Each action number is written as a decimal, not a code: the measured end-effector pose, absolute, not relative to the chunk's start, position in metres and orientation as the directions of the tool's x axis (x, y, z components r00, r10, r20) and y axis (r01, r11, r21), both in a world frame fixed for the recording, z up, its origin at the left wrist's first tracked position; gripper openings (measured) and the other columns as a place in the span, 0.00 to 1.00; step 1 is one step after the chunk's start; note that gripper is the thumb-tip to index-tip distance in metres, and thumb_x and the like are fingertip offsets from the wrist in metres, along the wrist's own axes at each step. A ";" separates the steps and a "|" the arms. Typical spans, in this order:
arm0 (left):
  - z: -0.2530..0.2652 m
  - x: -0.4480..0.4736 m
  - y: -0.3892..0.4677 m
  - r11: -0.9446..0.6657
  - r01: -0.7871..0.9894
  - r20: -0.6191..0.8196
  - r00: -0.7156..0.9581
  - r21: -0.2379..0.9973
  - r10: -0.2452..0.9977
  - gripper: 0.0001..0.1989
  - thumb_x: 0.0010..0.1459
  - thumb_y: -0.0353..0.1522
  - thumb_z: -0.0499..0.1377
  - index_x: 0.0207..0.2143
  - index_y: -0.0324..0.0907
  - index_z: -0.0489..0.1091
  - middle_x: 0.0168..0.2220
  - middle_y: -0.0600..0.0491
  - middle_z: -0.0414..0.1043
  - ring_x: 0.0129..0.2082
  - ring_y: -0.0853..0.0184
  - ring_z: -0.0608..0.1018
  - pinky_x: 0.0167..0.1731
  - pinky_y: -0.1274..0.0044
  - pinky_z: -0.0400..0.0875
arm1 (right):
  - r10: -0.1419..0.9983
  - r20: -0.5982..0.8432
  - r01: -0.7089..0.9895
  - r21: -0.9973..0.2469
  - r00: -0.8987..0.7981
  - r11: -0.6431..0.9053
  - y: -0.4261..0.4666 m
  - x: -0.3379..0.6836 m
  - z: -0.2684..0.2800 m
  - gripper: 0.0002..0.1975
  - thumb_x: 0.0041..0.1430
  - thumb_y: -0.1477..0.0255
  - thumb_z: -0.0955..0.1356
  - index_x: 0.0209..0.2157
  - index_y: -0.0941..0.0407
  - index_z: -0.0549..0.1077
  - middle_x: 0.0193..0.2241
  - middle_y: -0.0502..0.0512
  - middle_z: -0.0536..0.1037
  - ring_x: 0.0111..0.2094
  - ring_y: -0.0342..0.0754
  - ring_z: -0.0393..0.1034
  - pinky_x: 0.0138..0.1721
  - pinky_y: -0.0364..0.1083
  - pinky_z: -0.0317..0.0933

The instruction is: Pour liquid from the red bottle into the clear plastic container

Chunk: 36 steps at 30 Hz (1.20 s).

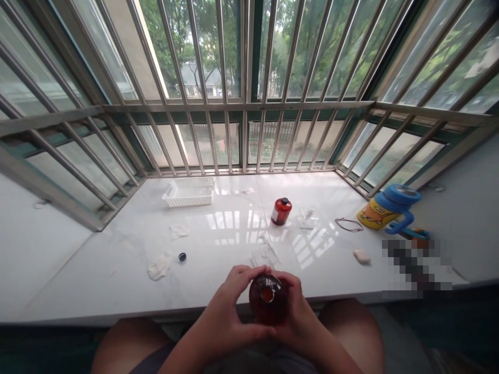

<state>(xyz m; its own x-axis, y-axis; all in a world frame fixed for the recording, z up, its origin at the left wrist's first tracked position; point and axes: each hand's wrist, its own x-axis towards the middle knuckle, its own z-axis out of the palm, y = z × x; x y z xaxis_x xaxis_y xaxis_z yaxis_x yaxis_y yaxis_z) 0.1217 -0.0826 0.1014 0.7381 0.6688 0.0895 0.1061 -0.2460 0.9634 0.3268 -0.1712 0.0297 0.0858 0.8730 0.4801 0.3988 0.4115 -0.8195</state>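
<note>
In the head view, low at centre frame, you hold a dark red bottle (268, 300) over your lap, left hand (224, 317) and right hand (294, 311) both wrapped closed around it, its open mouth facing up. A small black cap (182, 256) lies on the white sill (117, 280) at middle left, well apart; a second red bottle (281, 211) stands capped near centre. You seem mid-handling the opened bottle; any next move calls for keeping it upright

Light: you face daylight through the barred window (249, 83) | Glare: pale window reflections on the glossy desk (234, 223) | Foreground: dim, shadowed | Edges: bars bow outward | Right: pixelated patch (417, 265)
</note>
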 end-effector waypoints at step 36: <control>-0.002 0.190 -0.026 -0.272 0.445 0.048 0.452 0.853 0.891 0.35 0.49 0.34 0.75 0.58 0.42 0.68 0.60 0.42 0.73 0.64 0.49 0.74 0.67 0.55 0.66 | 0.647 0.208 0.274 -0.962 0.734 -0.001 -0.159 0.404 -0.061 0.48 0.49 0.53 0.81 0.66 0.53 0.63 0.60 0.68 0.75 0.55 0.63 0.77 0.59 0.65 0.71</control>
